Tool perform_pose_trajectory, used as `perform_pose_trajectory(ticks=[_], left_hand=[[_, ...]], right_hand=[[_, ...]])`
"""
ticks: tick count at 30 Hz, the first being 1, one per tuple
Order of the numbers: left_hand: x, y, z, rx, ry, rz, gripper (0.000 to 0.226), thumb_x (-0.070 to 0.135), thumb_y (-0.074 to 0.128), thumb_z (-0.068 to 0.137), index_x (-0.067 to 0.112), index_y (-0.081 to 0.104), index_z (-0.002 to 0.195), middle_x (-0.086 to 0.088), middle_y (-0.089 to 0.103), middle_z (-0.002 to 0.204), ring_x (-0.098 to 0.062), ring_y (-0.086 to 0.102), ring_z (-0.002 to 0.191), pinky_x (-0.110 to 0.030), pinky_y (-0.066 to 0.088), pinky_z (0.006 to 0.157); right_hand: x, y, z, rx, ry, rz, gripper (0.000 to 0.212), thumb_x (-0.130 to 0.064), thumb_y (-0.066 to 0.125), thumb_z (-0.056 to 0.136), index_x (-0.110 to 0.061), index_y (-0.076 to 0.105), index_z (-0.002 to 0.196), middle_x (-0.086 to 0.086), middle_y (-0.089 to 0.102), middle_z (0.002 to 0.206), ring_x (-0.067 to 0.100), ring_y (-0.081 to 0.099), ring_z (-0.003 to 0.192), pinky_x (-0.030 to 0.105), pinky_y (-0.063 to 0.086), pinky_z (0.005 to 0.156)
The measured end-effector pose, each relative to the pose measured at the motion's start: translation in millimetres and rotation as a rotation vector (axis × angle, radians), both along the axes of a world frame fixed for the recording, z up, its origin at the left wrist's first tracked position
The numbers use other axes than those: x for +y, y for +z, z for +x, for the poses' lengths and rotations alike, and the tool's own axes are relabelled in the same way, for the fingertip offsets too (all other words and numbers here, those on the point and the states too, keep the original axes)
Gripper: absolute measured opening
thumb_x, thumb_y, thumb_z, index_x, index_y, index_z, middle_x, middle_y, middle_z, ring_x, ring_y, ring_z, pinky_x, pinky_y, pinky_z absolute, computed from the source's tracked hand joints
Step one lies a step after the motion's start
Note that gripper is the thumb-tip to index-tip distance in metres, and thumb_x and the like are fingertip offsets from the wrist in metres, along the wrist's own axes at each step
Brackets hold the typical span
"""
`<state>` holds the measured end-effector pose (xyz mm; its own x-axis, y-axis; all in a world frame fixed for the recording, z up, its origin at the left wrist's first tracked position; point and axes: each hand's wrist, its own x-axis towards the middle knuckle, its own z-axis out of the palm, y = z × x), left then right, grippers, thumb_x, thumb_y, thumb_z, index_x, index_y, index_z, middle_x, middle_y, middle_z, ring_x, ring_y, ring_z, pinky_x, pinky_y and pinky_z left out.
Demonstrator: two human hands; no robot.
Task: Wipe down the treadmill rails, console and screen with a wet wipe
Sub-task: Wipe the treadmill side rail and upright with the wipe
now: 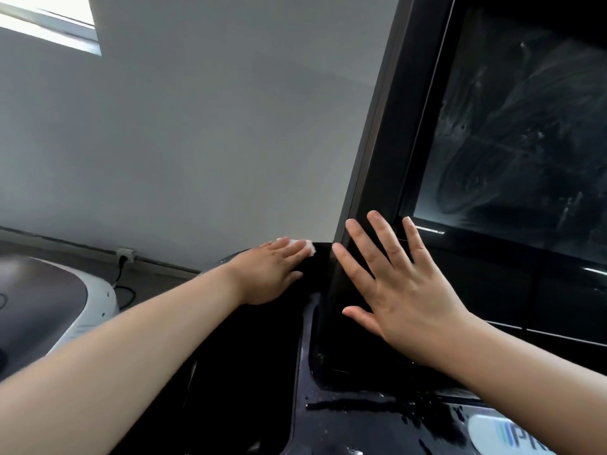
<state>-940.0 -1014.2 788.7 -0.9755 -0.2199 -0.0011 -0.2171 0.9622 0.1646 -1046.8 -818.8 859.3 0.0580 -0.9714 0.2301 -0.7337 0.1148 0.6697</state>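
The treadmill's dark screen (512,133) fills the upper right, streaked with wipe marks, inside a black frame (387,126). Below it lies the glossy black console (377,418), wet with droplets. My left hand (269,274) lies flat on the black top of the console to the left of the screen, pressing a white wet wipe (308,245) whose edge shows past the fingertips. My right hand (404,290) is spread with straight fingers against the lower left corner of the screen frame and holds nothing.
A grey wall (197,126) stands behind, with a bright window (49,24) at the top left. A socket and black cable (124,257) sit at the wall's foot. Another machine's white and dark housing (65,307) is at the lower left.
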Motion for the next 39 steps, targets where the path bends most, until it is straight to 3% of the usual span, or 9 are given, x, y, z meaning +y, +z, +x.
perform_pose_trajectory(ticks=[4,11,14,18,22,25,28,32,39], left_hand=[[5,-5,-18,0.026,0.040,0.095,0.053,0.035,0.025,0.103,0.022,0.007,0.151,0.002,0.005,0.159,-0.019,0.006,0.145,-0.026,0.003,0.115],[-25,-27,45,-0.037,0.175,0.085,0.061,0.048,0.019,0.100,0.020,0.001,0.151,0.002,-0.002,0.159,-0.016,0.002,0.146,-0.026,0.002,0.117],[-22,-34,87,-0.017,0.229,0.100,0.093,0.068,-0.008,0.071,0.020,0.002,0.151,0.003,-0.004,0.158,-0.015,0.000,0.145,-0.020,-0.003,0.114],[3,-38,143,0.001,0.313,0.224,0.117,0.089,-0.020,0.049,0.027,-0.009,0.147,0.016,-0.018,0.150,-0.003,-0.017,0.139,-0.013,-0.005,0.109],[9,-31,140,-0.029,0.323,0.208,0.118,0.086,-0.031,0.044,0.024,-0.018,0.143,0.018,-0.023,0.145,-0.004,-0.019,0.138,-0.017,-0.003,0.110],[7,-21,99,-0.022,0.249,0.060,0.097,0.070,-0.012,0.069,0.018,-0.002,0.150,0.005,-0.009,0.157,-0.015,-0.005,0.145,-0.019,-0.006,0.111],[17,-10,58,-0.033,0.204,0.014,0.062,0.044,0.021,0.100,0.016,-0.004,0.150,0.002,-0.008,0.158,-0.018,-0.004,0.145,-0.023,-0.005,0.113],[28,-8,28,-0.032,0.084,-0.058,0.068,0.031,0.036,0.100,0.016,-0.009,0.149,0.001,-0.013,0.157,-0.019,-0.009,0.145,-0.025,-0.008,0.113],[36,-10,10,-0.059,-0.119,-0.299,0.063,0.016,0.027,0.096,0.012,-0.009,0.148,-0.003,-0.016,0.156,-0.022,-0.015,0.144,-0.030,-0.012,0.115]], right_hand=[[2,-1,1,-0.008,0.006,-0.015,0.075,-0.055,0.031,0.083,-0.011,0.030,0.143,0.019,0.024,0.150,0.039,0.016,0.141,0.057,0.010,0.112],[1,-2,-2,-0.012,0.020,-0.028,0.073,-0.055,0.033,0.084,-0.010,0.034,0.142,0.019,0.025,0.150,0.039,0.017,0.141,0.059,0.009,0.113],[0,-2,-2,-0.020,0.032,-0.035,0.073,-0.055,0.034,0.084,-0.009,0.035,0.141,0.020,0.026,0.150,0.039,0.018,0.141,0.059,0.008,0.113],[-1,-4,0,-0.047,0.037,-0.030,0.073,-0.055,0.033,0.084,-0.009,0.034,0.141,0.020,0.027,0.149,0.039,0.019,0.141,0.060,0.007,0.113],[-4,-5,2,-0.079,0.029,-0.031,0.072,-0.053,0.033,0.083,-0.009,0.035,0.140,0.021,0.028,0.148,0.040,0.018,0.140,0.060,0.006,0.113],[-6,-5,5,-0.098,0.029,-0.022,0.071,-0.053,0.032,0.083,-0.010,0.036,0.139,0.022,0.029,0.148,0.041,0.018,0.140,0.059,0.005,0.113],[-6,-5,7,-0.097,0.021,-0.014,0.071,-0.053,0.031,0.083,-0.009,0.035,0.139,0.023,0.029,0.148,0.041,0.018,0.140,0.058,0.004,0.113],[-2,-3,8,-0.102,0.021,-0.017,0.074,-0.051,0.030,0.083,-0.002,0.043,0.137,0.023,0.031,0.149,0.040,0.019,0.140,0.058,0.003,0.114],[20,-13,11,-0.089,0.013,-0.005,0.077,-0.049,0.027,0.085,0.000,0.021,0.144,0.016,0.016,0.154,0.028,0.004,0.146,0.055,-0.004,0.116]])
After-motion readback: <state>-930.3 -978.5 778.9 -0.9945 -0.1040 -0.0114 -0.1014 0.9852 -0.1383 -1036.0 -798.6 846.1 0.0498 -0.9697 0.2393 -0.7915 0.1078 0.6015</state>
